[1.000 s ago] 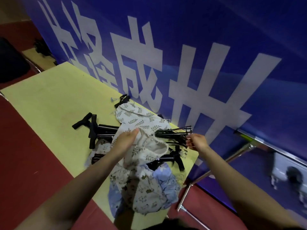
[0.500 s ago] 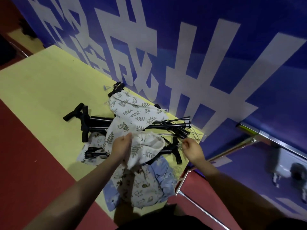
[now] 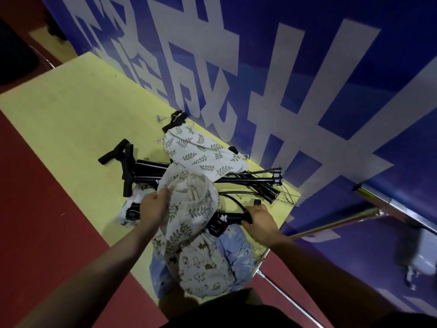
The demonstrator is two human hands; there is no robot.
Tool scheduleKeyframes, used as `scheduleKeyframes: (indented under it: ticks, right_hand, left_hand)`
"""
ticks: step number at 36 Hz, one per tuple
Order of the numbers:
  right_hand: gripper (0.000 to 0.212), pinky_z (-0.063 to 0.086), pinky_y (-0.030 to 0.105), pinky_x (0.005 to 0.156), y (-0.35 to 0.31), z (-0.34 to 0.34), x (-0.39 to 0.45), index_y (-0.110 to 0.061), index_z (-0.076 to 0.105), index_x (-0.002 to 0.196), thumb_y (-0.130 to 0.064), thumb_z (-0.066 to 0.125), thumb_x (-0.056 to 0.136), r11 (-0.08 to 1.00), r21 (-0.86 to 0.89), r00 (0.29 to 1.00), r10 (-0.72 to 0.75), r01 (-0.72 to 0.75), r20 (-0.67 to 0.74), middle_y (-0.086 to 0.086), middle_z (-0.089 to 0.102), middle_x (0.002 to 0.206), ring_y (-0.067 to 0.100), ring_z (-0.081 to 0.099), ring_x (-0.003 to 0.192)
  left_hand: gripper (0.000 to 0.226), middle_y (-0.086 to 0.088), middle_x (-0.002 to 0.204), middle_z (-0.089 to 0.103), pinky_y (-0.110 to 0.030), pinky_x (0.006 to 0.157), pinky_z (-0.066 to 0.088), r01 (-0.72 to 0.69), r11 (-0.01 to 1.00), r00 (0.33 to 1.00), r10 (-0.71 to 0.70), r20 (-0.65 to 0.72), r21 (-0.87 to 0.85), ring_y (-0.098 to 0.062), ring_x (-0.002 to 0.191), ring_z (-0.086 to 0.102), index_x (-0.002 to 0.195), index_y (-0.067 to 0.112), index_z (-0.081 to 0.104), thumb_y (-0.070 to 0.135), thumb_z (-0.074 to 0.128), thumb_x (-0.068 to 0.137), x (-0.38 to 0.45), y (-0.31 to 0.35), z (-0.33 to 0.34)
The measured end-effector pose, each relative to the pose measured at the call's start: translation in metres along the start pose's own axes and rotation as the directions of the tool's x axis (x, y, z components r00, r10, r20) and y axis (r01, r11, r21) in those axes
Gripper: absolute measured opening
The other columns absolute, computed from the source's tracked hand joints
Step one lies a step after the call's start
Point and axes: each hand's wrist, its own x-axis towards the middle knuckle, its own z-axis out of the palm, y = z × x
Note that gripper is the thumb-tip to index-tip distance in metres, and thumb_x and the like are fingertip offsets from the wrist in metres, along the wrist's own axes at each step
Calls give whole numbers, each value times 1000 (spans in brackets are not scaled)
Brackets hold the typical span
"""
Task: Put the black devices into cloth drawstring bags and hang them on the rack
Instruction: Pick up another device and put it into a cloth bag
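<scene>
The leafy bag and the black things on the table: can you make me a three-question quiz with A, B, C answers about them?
1. Where is the right hand?
A. on a black device
B. on the floor
C. inside a bag

2. What colour is the table?
A. pale yellow
B. green
C. white

3. How is the leaf-print bag in the left hand?
A. tied shut
B. held open
C. hanging on a rack

Answers: 1 A, its fingers wrap a black device; 2 A, the bare top is pale yellow; 3 B, its mouth gapes wide at the hand.
</scene>
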Motion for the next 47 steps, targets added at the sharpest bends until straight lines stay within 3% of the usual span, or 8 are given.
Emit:
scheduleKeyframes:
  ticks: [7, 12, 16, 20, 27, 34, 42, 47]
  right_hand:
    - [51, 38, 31, 82, -5, -3, 3, -15, 65, 107, -61, 51, 87, 988, -125, 993, -83, 93, 80, 5, 61, 102, 21, 49, 103]
    - [52, 37, 34, 78, -8, -16, 14, -17, 52, 67, -53, 33, 99, 999, 52, 989, -3, -5, 151, 8, 53, 86, 22, 47, 94]
    - [33, 38, 32, 68, -10, -21, 36, -11, 64, 82, -31, 45, 100, 995, 88, 998, 36, -41, 57, 14, 66, 91, 32, 60, 89]
    - [30, 47, 32, 82, -14, -18, 54, -8, 67, 115, -22, 48, 97, 996, 18, 996, 87, -87, 32, 16, 64, 118, 33, 59, 107]
    - [32, 44, 28, 85, -11, -6, 70, -10, 63, 123, -24, 53, 96, 993, -57, 994, 109, -108, 13, 14, 57, 124, 30, 57, 109]
    - [23, 43, 27, 78, -9, -1, 81, -6, 67, 107, -22, 58, 93, 992, -77, 995, 101, -102, -23, 14, 60, 115, 28, 58, 101]
    - [22, 50, 28, 75, -24, -7, 83, -4, 69, 103, -13, 54, 90, 975, -158, 985, 165, -155, 48, 15, 68, 105, 31, 65, 95]
    - [20, 49, 32, 79, -22, -26, 86, 0, 69, 91, -17, 57, 89, 966, 61, 960, 242, -252, 145, 17, 70, 99, 32, 63, 97]
  left_hand:
    - [44, -8, 53, 31, -34, 57, 21, -67, 997, 998, 67, -21, -28, -18, 53, 27, 55, 12, 34, 21, 50, 95, -2, 6, 1]
    - [43, -10, 56, 39, -31, 56, 24, -61, 996, 998, 60, -9, -71, -18, 53, 32, 58, 9, 42, 25, 51, 96, -4, 7, 3]
    - [42, -10, 57, 41, -28, 53, 24, -78, 993, 997, 77, -18, -86, -18, 51, 34, 60, 8, 45, 27, 52, 97, -9, 11, 3]
    - [44, -7, 54, 39, -26, 49, 24, -84, 992, 996, 81, -29, -90, -13, 45, 33, 59, 9, 43, 27, 51, 98, -14, 13, 5]
    - [47, -2, 50, 39, -25, 45, 26, -106, 991, 994, 104, -30, -76, -13, 45, 34, 57, 9, 43, 31, 51, 98, -14, 13, 4]
    - [50, 7, 42, 37, -20, 42, 25, -52, 997, 997, 49, -54, -50, -4, 37, 33, 52, 15, 39, 28, 49, 100, -9, 14, 4]
    - [46, -14, 58, 47, -27, 54, 35, -49, 995, 999, 49, -3, -92, -19, 54, 44, 63, 5, 55, 34, 50, 99, -14, 18, 3]
    - [41, -11, 66, 48, -29, 59, 35, -95, 992, 990, 102, 97, -78, -18, 62, 47, 70, 10, 54, 33, 43, 102, -21, 24, 7]
